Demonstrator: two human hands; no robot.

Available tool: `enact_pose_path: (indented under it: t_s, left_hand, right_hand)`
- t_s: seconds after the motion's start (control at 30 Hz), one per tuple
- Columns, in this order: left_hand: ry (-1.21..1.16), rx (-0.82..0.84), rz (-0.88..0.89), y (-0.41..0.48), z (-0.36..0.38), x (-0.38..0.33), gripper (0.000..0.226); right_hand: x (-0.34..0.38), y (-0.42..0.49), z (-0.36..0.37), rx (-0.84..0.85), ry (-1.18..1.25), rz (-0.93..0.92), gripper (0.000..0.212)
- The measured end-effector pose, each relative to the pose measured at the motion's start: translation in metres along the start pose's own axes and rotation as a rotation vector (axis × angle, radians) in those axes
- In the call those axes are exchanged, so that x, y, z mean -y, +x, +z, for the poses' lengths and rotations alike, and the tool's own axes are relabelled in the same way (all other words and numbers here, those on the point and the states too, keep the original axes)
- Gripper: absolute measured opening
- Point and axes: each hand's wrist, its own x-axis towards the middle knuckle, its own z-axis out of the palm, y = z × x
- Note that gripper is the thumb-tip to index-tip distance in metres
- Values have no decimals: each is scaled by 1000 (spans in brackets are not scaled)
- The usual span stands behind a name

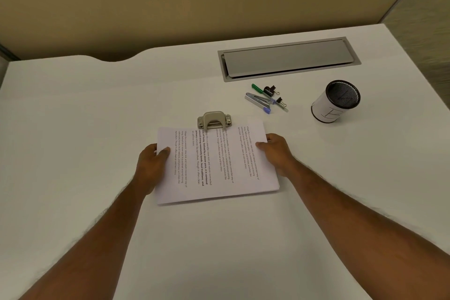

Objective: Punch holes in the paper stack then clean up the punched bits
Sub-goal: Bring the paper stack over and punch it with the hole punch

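Paper stack [216,165] edge-in at hole punch [213,120]

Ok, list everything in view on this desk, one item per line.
paper stack: one, white with printed text, desk centre, far edge in the punch
hole punch: one, metallic, behind the stack
stationery pile: green and blue pens, black binder clips, right of the punch
mesh cup: one, black with white wrap, far right
cable hatch: one, grey, rear
desk: one, white
left hand: gripping stack's left edge
right hand: gripping right edge
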Motion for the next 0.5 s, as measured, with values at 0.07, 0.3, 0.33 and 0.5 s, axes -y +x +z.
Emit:
enact_pose_path:
  t_s: [0.07,0.3,0.33,0.5]
  left_hand:
    - [-6,-4,4,2,0,-4,22]
    - [-1,-10,3,6,2,-11,21]
    - [2,-10,6,6,2,-11,20]
    - [7,-17,-13,7,3,-10,19]
  right_hand:
    - [5,3,0,-3,-6,-12,18]
    - [12,12,2,-34,-45,-51,27]
    - [13,12,2,-43,-64,-61,28]
    - [12,15,4,-87,-144,-107,32]
